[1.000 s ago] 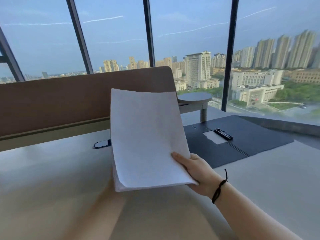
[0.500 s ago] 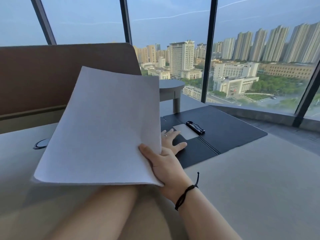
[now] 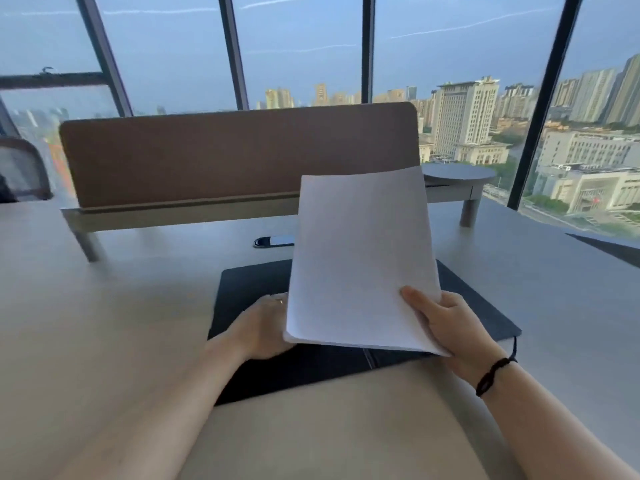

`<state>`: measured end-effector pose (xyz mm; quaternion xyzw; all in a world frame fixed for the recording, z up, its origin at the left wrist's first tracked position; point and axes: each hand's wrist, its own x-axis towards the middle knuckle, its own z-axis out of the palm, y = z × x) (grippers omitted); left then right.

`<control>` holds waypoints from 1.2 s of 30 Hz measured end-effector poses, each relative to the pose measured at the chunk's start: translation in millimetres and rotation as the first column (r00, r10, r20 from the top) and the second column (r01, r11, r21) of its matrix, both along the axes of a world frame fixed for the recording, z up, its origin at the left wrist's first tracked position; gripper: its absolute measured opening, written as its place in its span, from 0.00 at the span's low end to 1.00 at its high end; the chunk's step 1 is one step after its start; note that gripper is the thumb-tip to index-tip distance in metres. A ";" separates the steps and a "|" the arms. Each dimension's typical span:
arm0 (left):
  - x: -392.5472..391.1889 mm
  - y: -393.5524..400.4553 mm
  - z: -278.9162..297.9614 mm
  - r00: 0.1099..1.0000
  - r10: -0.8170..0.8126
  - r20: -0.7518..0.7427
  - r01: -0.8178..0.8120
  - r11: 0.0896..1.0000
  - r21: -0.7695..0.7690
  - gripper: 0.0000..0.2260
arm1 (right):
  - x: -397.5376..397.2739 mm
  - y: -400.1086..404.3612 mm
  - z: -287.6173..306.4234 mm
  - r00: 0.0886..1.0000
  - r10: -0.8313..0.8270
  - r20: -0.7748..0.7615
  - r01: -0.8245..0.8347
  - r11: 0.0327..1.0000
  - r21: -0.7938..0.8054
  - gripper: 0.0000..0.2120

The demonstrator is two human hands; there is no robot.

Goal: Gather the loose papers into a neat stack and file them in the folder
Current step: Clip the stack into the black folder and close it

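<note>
A stack of white papers (image 3: 360, 258) is held tilted up above the desk. My right hand (image 3: 446, 323) grips its lower right corner, thumb on top. A black folder (image 3: 249, 282) lies open flat on the desk under the stack, its spine crease (image 3: 370, 358) showing below the papers. My left hand (image 3: 259, 327) rests on the folder's left half, its fingers partly hidden behind the stack's left edge. I cannot tell whether it touches the papers or grips the folder. The folder's clip is hidden behind the papers.
A brown divider panel (image 3: 239, 150) stands along the desk's far side. A dark phone-like object (image 3: 273, 241) lies beyond the folder. A round grey stand (image 3: 459, 174) sits at the back right. A chair back (image 3: 20, 168) shows at far left. Windows lie beyond.
The folder now lies straight in front of me instead of off to the right. My left hand has moved from the folder's middle to its left half. The stack is held more upright.
</note>
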<state>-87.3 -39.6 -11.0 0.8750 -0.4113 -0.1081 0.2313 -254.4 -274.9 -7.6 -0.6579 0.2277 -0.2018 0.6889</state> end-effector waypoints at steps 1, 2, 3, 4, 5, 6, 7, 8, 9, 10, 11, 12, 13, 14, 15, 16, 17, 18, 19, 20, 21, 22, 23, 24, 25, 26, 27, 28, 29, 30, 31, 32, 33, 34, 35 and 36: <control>1.7 23.5 1.9 0.994 -0.005 0.111 -0.001 0.998 0.056 0.18 | 1.0 10.0 0.5 1.000 -0.016 0.000 0.016 1.000 -0.015 0.14; 7.4 50.2 -0.8 0.988 0.028 0.152 -0.040 0.996 0.075 0.22 | 2.6 21.3 2.3 1.000 -0.020 -0.005 0.020 0.999 -0.031 0.13; 11.2 80.6 -2.0 0.985 0.060 0.160 -0.074 0.994 0.085 0.24 | 5.8 32.4 2.9 1.000 -0.014 -0.001 0.014 0.999 -0.031 0.13; 14.5 108.8 -3.4 0.984 0.104 0.146 -0.119 0.988 0.100 0.24 | 7.9 46.3 5.9 1.000 -0.012 -0.016 0.011 0.999 -0.035 0.13; 20.0 135.0 -4.2 0.982 0.135 0.130 -0.147 0.985 0.094 0.23 | 11.0 59.3 6.4 1.000 0.001 -0.013 -0.001 1.000 -0.025 0.12; 20.3 153.8 -2.9 0.977 0.160 0.142 -0.173 0.981 0.084 0.22 | 12.1 72.0 7.2 1.000 0.017 -0.020 -0.017 1.000 -0.016 0.11; 23.2 171.1 -4.0 0.973 0.189 0.132 -0.198 0.979 0.056 0.21 | 14.0 83.0 6.5 0.999 0.035 -0.026 -0.035 0.999 -0.002 0.10; 27.6 188.0 -3.7 0.965 0.218 0.146 -0.227 0.973 0.046 0.22 | 16.2 94.9 6.5 0.997 0.052 -0.049 -0.052 0.999 -0.002 0.10; 29.4 202.3 -3.0 0.960 0.240 0.147 -0.249 0.967 0.047 0.23 | 19.6 104.7 5.0 0.996 0.062 -0.057 -0.062 0.998 -0.002 0.10; 31.2 212.6 -4.7 0.957 0.253 0.139 -0.261 0.964 0.047 0.24 | 22.1 113.1 4.4 0.995 0.064 -0.071 -0.066 0.998 -0.017 0.11; 33.5 217.7 -6.1 0.956 0.262 0.134 -0.269 0.963 0.030 0.23 | 24.8 118.9 3.2 0.994 0.066 -0.084 -0.069 0.997 -0.037 0.11; 34.5 218.5 -5.9 0.952 0.273 0.139 -0.277 0.961 0.010 0.21 | 26.0 124.9 4.5 0.992 0.072 -0.103 -0.079 0.995 -0.062 0.12; 35.7 216.1 -5.0 0.947 0.287 0.145 -0.287 0.958 -0.024 0.18 | 27.1 128.4 4.3 0.991 0.075 -0.112 -0.084 0.993 -0.081 0.12; 36.7 211.8 -4.2 0.940 0.315 0.129 -0.307 0.949 -0.077 0.15 | 26.5 131.2 5.0 0.989 0.081 -0.124 -0.092 0.992 -0.091 0.12; 38.8 205.3 -4.2 0.934 0.347 0.083 -0.334 0.932 -0.141 0.14 | 25.6 132.3 4.4 0.988 0.081 -0.130 -0.093 0.991 -0.094 0.12; 38.1 196.7 -1.3 0.925 0.380 0.007 -0.371 0.906 -0.202 0.16 | 23.3 134.0 5.1 0.987 0.081 -0.138 -0.094 0.992 -0.086 0.12; 34.4 185.8 2.9 0.916 0.392 -0.086 -0.400 0.879 -0.259 0.20 | 21.0 135.2 4.9 0.986 0.084 -0.141 -0.095 0.992 -0.077 0.12; 29.1 173.2 7.7 0.902 0.384 -0.200 -0.430 0.846 -0.315 0.24 | 18.3 136.7 4.3 0.986 0.091 -0.141 -0.101 0.993 -0.066 0.12; 23.1 159.2 13.1 0.884 0.348 -0.312 -0.453 0.803 -0.387 0.27 | 15.8 138.2 3.5 0.986 0.097 -0.138 -0.105 0.993 -0.054 0.13; 18.1 145.7 17.3 0.834 0.281 -0.475 -0.507 0.730 -0.458 0.28 | 12.7 140.7 4.0 0.985 0.103 -0.140 -0.110 0.993 -0.040 0.13; 13.5 131.2 21.5 0.729 0.156 -0.667 -0.598 0.620 -0.508 0.27 | 10.1 142.4 3.8 0.984 0.110 -0.138 -0.115 0.993 -0.023 0.12; 7.6 119.4 27.7 0.586 0.024 -0.810 -0.689 0.540 -0.483 0.23 | 8.1 143.8 4.4 0.983 0.124 -0.136 -0.125 0.992 -0.003 0.12; 1.8 111.3 34.4 0.491 -0.065 -0.869 -0.730 0.513 -0.452 0.19 | 7.1 144.2 4.3 0.981 0.135 -0.136 -0.134 0.991 0.016 0.12; -0.6 106.1 37.1 0.467 -0.116 -0.877 -0.704 0.552 -0.448 0.16 | 6.4 144.3 5.1 0.979 0.148 -0.142 -0.145 0.989 0.028 0.12; -2.7 102.3 37.7 0.467 -0.121 -0.876 -0.674 0.593 -0.441 0.15 | 7.0 142.8 5.6 0.975 0.162 -0.149 -0.158 0.987 0.037 0.12; -2.1 100.3 34.6 0.484 -0.114 -0.867 -0.642 0.626 -0.441 0.13 | 7.4 139.8 6.6 0.971 0.175 -0.160 -0.170 0.984 0.047 0.12; -0.2 100.2 32.9 0.505 -0.100 -0.857 -0.629 0.638 -0.445 0.11 | 7.6 136.0 8.3 0.966 0.194 -0.173 -0.187 0.981 0.055 0.12; 2.9 101.3 30.5 0.536 -0.082 -0.840 -0.621 0.637 -0.457 0.09 | 7.5 132.0 11.7 0.954 0.229 -0.192 -0.220 0.973 0.065 0.11; 5.1 102.3 28.5 0.562 -0.051 -0.826 -0.618 0.637 -0.460 0.08 | 9.3 126.7 15.8 0.934 0.288 -0.213 -0.276 0.958 0.081 0.11; 9.1 104.4 24.0 0.585 -0.026 -0.811 -0.612 0.641 -0.462 0.08 | 12.5 122.5 22.5 0.904 0.360 -0.232 -0.347 0.933 0.096 0.13; 10.9 105.4 22.0 0.597 -0.008 -0.802 -0.612 0.641 -0.463 0.08 | 17.9 116.0 27.8 0.875 0.417 -0.247 -0.404 0.909 0.105 0.17; 12.3 105.8 19.8 0.603 0.002 -0.798 -0.616 0.637 -0.464 0.08 | 23.9 110.6 33.8 0.858 0.447 -0.253 -0.431 0.894 0.119 0.19; 12.3 105.7 19.1 0.604 0.005 -0.797 -0.622 0.628 -0.468 0.08 | 31.6 105.5 38.0 0.859 0.452 -0.239 -0.431 0.892 0.138 0.19; 12.5 105.0 17.7 0.610 0.006 -0.793 -0.627 0.615 -0.478 0.08 | 38.8 102.5 41.7 0.871 0.440 -0.220 -0.412 0.897 0.161 0.17; 11.6 103.9 18.0 0.613 0.010 -0.790 -0.633 0.605 -0.483 0.08 | 45.9 100.1 42.6 0.885 0.418 -0.206 -0.386 0.905 0.180 0.16; 11.5 102.7 17.1 0.619 0.016 -0.786 -0.633 0.602 -0.486 0.08 | 51.2 99.9 42.1 0.893 0.402 -0.201 -0.365 0.909 0.201 0.16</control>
